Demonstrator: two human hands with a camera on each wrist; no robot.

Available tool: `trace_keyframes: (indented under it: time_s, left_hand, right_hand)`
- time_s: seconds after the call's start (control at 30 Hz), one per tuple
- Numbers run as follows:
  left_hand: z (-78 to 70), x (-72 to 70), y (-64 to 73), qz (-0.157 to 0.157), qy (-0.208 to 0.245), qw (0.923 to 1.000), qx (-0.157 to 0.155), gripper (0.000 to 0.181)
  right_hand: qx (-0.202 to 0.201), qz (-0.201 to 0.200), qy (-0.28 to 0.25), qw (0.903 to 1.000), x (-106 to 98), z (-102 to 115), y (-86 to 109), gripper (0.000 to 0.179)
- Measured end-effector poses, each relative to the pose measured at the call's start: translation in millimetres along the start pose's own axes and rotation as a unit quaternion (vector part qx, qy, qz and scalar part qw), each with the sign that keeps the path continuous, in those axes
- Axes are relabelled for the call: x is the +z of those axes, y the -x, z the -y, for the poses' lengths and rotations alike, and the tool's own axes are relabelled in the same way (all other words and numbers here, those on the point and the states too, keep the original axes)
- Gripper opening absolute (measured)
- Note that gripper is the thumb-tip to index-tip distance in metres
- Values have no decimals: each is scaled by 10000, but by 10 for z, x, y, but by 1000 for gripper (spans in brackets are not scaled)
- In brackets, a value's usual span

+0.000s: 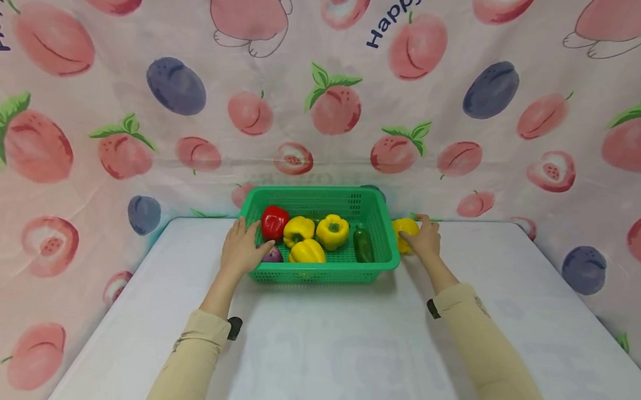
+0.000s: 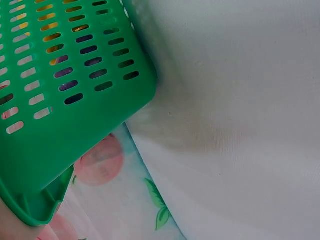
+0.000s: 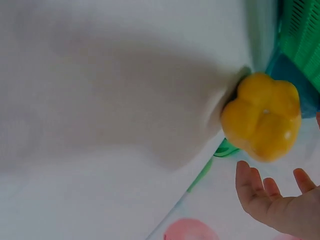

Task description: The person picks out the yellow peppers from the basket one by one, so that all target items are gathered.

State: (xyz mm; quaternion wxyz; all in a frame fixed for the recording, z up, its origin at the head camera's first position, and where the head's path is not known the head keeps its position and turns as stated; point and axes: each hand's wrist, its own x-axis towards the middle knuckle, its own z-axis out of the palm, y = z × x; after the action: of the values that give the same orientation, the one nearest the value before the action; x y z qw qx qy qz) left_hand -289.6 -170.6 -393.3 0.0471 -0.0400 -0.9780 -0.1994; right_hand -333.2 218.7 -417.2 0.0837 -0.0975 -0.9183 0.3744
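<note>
A green plastic basket [image 1: 323, 266] stands at the back of the table. Inside are a red bell pepper [image 1: 275, 222], three yellow bell peppers [image 1: 332, 231], a dark green cucumber [image 1: 362, 246] and a partly hidden purple vegetable [image 1: 272, 255]. My left hand [image 1: 240, 249] rests over the basket's left rim, its thumb reaching inside above the purple vegetable. Right of the basket, another yellow bell pepper [image 3: 264, 117] sits on the table. Beside it is my right hand [image 3: 280, 205], fingers spread and slightly bent. A gap shows between those fingertips and the pepper in the right wrist view.
The white table [image 1: 327, 343] reaches toward me from the basket. Behind it hangs a pink cloth [image 1: 293, 76] printed with fruit, meeting the table's back edge close to the basket and the outside pepper.
</note>
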Motion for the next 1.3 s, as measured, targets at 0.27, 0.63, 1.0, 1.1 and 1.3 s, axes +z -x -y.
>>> trace_keyframes:
  time_s: [0.27, 0.63, 1.0, 1.1, 1.3]
  left_hand:
    - [-2, 14, 2, -38, 34, 10000, -22, 69]
    - [-15, 32, 16, -25, 7, 10000, -5, 68]
    - [-22, -17, -7, -47, 62, 10000, 2, 69]
    - [-17, -12, -6, -75, 66, 10000, 5, 68]
    - [-7, -5, 4, -49, 88, 9999, -12, 68]
  right_hand:
    - [-176, 75, -131, 9997, -100, 27, 80, 56]
    - [-503, -174, -623, 9966, -180, 71, 127, 45]
    - [-1065, -17, -652, 9922, -230, 358, 228, 41]
    - [-1377, 156, -516, 9890, -228, 448, 266, 41]
    - [-1631, 333, -234, 9858, -192, 605, 313, 44]
